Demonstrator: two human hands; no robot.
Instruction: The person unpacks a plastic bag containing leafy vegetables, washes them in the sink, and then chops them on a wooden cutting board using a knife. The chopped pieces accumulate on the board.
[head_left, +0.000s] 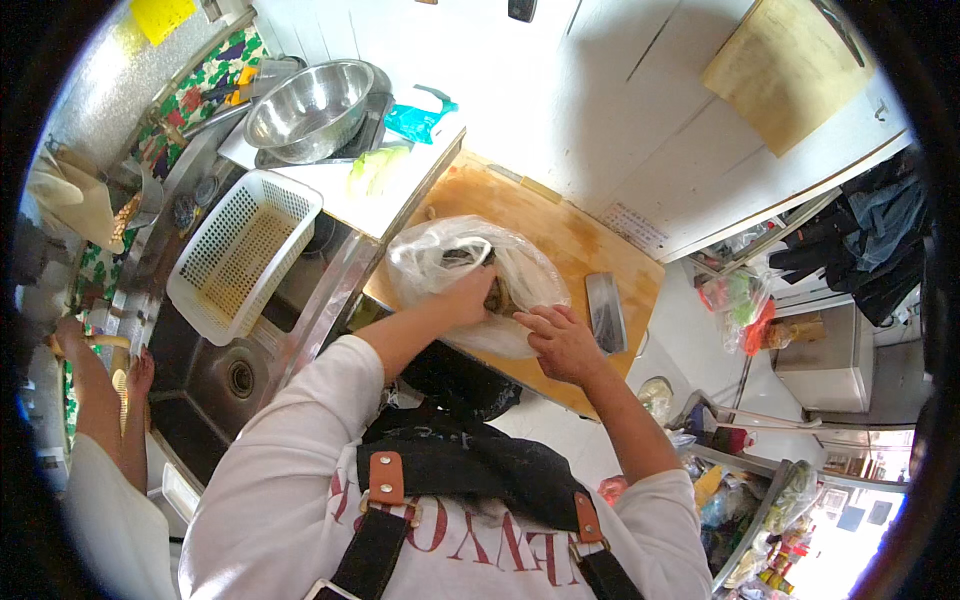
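A clear plastic bag (420, 259) lies bulging on a wooden cutting board (457, 191), with its mouth open and something dark and brownish inside that I cannot make out. My left hand (474, 294) reaches into the bag's mouth; its fingertips are partly hidden, so its hold cannot be told. At the bag's right edge is my right hand (559, 341), its fingers apart and touching or just over the plastic. A cleaver blade (606, 311) lies flat on the board to the right of the bag.
Left of the board are a white plastic basket (244, 255), a sink (240, 379) and a steel bowl (309, 112). A leafy piece (377, 169) lies near a blue packet (421, 120). A co-worker's arms (105, 412) show at the far left. A wall panel borders the board's far side.
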